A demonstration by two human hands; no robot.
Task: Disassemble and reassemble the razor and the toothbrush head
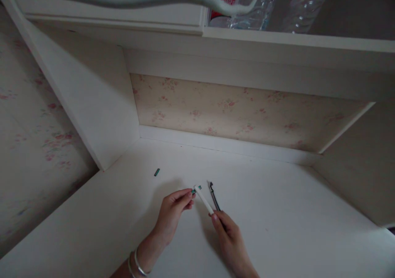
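Observation:
My left hand is closed in a pinch on a small teal part at the upper end of a white pen barrel. My right hand grips the lower end of that white barrel together with a thin dark refill or clip piece that sticks up beside it. Both hands hover just above the white desk top. A small teal cap piece lies alone on the desk, up and left of my left hand. Silver bangles circle my left wrist.
The desk sits in a white alcove with a floral back panel and white side walls. A shelf above holds plastic water bottles. A pale cable hangs across the top. Floral wallpaper covers the wall at left.

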